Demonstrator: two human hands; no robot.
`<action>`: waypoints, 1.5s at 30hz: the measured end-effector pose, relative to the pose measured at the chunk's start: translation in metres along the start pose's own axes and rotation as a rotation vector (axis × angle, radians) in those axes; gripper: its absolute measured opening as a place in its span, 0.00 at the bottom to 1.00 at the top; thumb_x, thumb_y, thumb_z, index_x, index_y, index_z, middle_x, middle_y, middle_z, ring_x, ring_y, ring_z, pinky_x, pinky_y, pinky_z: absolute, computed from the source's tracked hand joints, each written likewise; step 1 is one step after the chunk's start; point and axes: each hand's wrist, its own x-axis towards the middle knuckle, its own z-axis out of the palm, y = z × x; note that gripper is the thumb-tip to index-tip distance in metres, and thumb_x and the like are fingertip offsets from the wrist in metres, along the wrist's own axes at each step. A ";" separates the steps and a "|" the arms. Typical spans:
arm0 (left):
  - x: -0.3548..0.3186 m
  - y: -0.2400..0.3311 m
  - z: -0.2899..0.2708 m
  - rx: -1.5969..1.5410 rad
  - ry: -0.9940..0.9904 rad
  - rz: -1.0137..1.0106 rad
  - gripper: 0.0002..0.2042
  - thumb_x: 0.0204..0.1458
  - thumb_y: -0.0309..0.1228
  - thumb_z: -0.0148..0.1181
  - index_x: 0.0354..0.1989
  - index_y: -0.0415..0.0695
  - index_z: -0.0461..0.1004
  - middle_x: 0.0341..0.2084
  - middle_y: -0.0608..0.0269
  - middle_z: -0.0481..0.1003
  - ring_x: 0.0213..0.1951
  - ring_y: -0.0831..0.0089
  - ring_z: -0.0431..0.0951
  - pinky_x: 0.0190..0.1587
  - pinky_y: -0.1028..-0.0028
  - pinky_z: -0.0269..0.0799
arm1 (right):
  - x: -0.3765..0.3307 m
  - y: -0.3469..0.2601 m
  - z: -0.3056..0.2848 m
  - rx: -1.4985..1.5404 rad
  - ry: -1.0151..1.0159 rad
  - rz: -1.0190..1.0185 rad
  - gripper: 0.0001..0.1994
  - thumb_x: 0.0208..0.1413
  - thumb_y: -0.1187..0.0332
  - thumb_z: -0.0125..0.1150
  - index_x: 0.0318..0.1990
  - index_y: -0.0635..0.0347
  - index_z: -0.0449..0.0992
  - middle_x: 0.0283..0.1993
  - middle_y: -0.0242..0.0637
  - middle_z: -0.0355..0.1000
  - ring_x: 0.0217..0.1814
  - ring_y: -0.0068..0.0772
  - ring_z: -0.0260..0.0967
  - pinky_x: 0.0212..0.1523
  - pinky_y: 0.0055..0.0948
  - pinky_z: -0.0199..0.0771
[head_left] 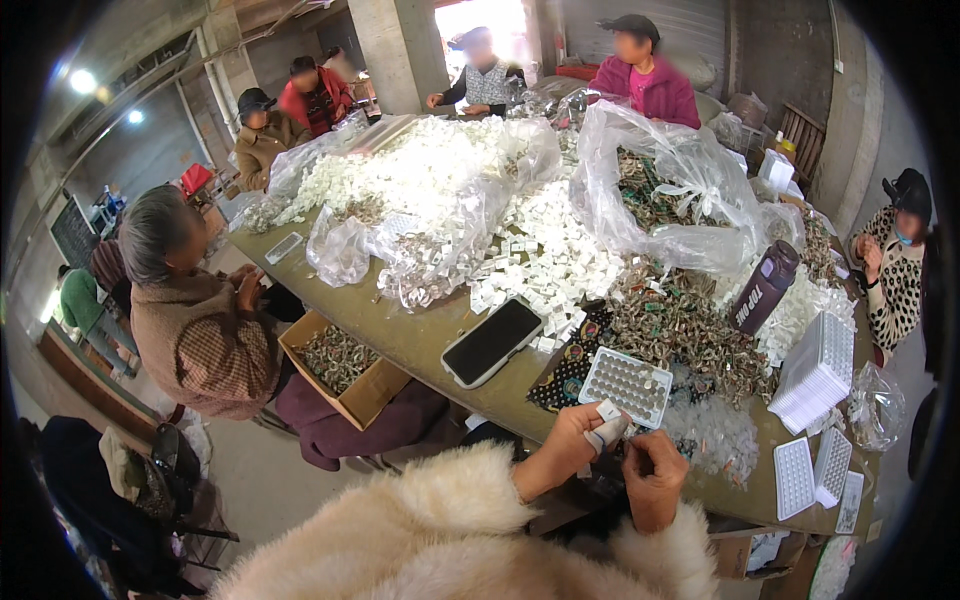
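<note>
My left hand (568, 447) is closed on a small white plastic piece (608, 410), held up between the fingertips; a whitish wrap covers one finger. Close by on its right, my right hand (655, 478) has its fingers pinched together, and what they hold, if anything, is too small to make out. Just beyond both hands lies a white tray (652, 402) with rows of round cells, many holding small round parts. A heap of small metal parts (690, 335) spreads behind the tray. Small clear plastic pieces (715, 440) lie to its right.
A phone (492, 343) lies left of the tray. Right are a dark bottle (766, 288), stacked white trays (815, 370) and loose trays (795, 478). White plastic parts (430, 165) and clear bags (690, 245) cover the far table. A cardboard box (370, 395) and several people surround it.
</note>
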 end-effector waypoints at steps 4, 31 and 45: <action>-0.004 0.005 0.000 -0.211 0.003 -0.137 0.07 0.64 0.33 0.58 0.37 0.44 0.77 0.22 0.79 0.71 0.22 0.92 0.63 0.20 0.82 0.56 | 0.003 -0.003 0.000 -0.005 0.012 -0.048 0.08 0.43 0.86 0.63 0.29 0.64 0.74 0.25 0.42 0.67 0.22 0.36 0.68 0.25 0.30 0.68; -0.015 0.017 -0.004 -0.233 -0.086 -0.114 0.12 0.65 0.35 0.56 0.46 0.41 0.79 0.24 0.73 0.73 0.26 0.87 0.69 0.29 0.84 0.65 | 0.003 0.001 0.001 0.737 -0.099 0.443 0.10 0.54 0.75 0.67 0.41 0.64 0.72 0.36 0.31 0.71 0.35 0.23 0.67 0.38 0.23 0.67; -0.015 0.002 -0.008 0.157 -0.042 0.279 0.09 0.61 0.25 0.54 0.43 0.34 0.79 0.33 0.67 0.80 0.37 0.82 0.74 0.40 0.77 0.72 | -0.002 0.002 0.010 -0.129 -0.072 -0.257 0.26 0.41 0.80 0.70 0.52 0.67 0.72 0.37 0.44 0.72 0.38 0.48 0.69 0.40 0.40 0.68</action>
